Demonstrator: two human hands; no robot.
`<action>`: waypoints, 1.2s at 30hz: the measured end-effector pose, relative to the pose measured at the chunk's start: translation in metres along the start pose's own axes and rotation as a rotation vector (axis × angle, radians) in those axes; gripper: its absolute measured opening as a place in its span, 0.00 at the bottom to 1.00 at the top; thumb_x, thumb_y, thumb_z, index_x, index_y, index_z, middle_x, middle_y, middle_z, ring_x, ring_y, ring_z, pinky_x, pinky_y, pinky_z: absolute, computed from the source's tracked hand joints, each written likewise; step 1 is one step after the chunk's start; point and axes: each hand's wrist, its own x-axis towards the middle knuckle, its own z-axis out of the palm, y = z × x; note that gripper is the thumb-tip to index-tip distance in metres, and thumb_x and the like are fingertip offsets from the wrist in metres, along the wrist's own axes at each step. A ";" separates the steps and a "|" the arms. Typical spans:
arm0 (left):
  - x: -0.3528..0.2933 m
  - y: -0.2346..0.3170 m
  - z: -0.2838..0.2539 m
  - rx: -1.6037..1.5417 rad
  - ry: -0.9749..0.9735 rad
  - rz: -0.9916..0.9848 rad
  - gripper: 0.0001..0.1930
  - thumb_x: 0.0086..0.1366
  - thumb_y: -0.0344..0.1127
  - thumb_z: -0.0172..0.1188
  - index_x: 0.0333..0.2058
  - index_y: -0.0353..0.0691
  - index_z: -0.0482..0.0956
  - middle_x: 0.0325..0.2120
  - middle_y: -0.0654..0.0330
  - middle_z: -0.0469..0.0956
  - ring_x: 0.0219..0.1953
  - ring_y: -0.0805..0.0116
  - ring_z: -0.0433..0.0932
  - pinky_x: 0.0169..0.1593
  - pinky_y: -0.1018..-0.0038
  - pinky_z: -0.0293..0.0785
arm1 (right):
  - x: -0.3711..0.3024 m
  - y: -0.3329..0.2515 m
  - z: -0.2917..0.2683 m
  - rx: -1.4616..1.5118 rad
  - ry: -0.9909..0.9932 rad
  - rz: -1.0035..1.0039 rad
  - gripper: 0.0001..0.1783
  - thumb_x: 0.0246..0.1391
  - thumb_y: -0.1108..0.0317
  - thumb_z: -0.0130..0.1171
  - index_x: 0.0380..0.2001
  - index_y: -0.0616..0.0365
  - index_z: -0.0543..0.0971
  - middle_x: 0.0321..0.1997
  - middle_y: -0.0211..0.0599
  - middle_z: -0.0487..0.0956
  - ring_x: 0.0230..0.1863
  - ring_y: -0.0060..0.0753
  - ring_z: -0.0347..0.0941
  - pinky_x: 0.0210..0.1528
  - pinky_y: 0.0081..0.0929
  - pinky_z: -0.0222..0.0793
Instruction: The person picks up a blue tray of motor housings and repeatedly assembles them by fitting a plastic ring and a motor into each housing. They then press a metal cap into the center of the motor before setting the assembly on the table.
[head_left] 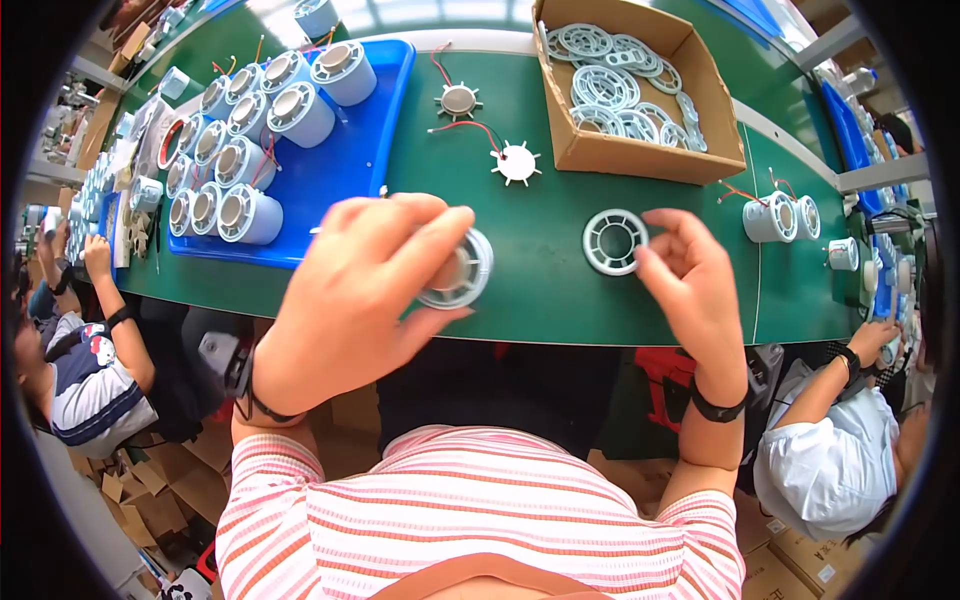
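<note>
The left hand (365, 275) pinches a pale round part (482, 266), perhaps leaving its right side free. Over the green table's (545, 305) near side, the right hand (692, 272) pinches a slotted ring (591, 243) by its right rim.

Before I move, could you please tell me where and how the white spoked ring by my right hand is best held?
I'd pinch the white spoked ring by its outer rim, from the right, where your right grip is: its rim is a round band, with thin spokes and a seemingly open middle inside.
</note>
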 end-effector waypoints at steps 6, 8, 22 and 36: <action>0.012 0.008 0.026 -0.245 -0.204 -0.051 0.35 0.48 0.31 0.79 0.57 0.39 0.77 0.51 0.55 0.78 0.50 0.57 0.81 0.44 0.67 0.78 | -0.010 -0.010 -0.004 -0.593 -0.062 -0.228 0.20 0.51 0.80 0.68 0.50 0.68 0.81 0.49 0.43 0.80 0.50 0.30 0.77 0.53 0.27 0.72; 0.014 0.012 0.028 -0.369 -0.255 -0.163 0.36 0.49 0.30 0.78 0.58 0.40 0.75 0.52 0.56 0.77 0.49 0.60 0.81 0.44 0.69 0.79 | -0.004 0.004 -0.006 -0.575 -0.089 -0.491 0.21 0.49 0.80 0.69 0.50 0.68 0.81 0.51 0.46 0.80 0.53 0.33 0.77 0.56 0.29 0.72; 0.014 0.031 0.073 -1.510 -0.400 -0.586 0.38 0.63 0.18 0.65 0.70 0.42 0.62 0.61 0.60 0.72 0.59 0.72 0.75 0.57 0.74 0.80 | -0.020 0.001 0.056 -0.259 -0.078 -0.631 0.43 0.41 0.81 0.72 0.65 0.63 0.71 0.59 0.46 0.78 0.61 0.41 0.75 0.65 0.35 0.69; 0.007 0.035 0.089 -1.520 -0.239 -0.521 0.32 0.63 0.20 0.65 0.66 0.41 0.68 0.56 0.59 0.74 0.54 0.70 0.78 0.51 0.74 0.81 | -0.020 0.001 0.055 -0.434 -0.050 -0.613 0.43 0.38 0.74 0.81 0.61 0.62 0.73 0.58 0.43 0.79 0.59 0.40 0.76 0.63 0.36 0.72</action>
